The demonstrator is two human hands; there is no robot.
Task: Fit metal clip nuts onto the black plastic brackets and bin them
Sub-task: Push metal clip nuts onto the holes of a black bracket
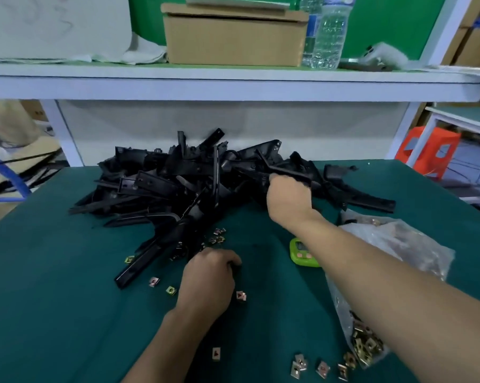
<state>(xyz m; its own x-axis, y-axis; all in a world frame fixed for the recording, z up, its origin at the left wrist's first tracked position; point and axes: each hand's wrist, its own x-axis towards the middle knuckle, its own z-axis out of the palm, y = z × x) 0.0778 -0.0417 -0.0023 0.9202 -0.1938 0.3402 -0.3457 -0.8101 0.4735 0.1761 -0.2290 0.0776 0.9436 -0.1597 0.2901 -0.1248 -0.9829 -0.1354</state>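
Dozens of black plastic brackets (161, 183) lie heaped in one tangled pile towards the back of the green desk (54, 299). At the pile's right side, the right hand (288, 197) reaches in with its back to the camera. Its grip is closed, the fingers curled round a raised bracket (277, 165) that slants across the top of the heap.

Just in front of the pile, the left hand (208, 277) rests knuckles up on the desk with its fingers curled under. I cannot tell whether its grip holds anything, since the fingertips are hidden.

Loose metal clip nuts (297, 366) are scattered in front of the pile. A few lie at its near edge, some on either side of the left hand and more well in front of it.

A crumpled clear plastic bag (393, 250) holding more clip nuts lies to the right of the pile, partly under the right forearm. A small green timer (302, 252) sits between the pile and the bag.

Above and behind the pile runs a white shelf (233, 81) carrying a cardboard box (233, 37) and a water bottle (330, 31).
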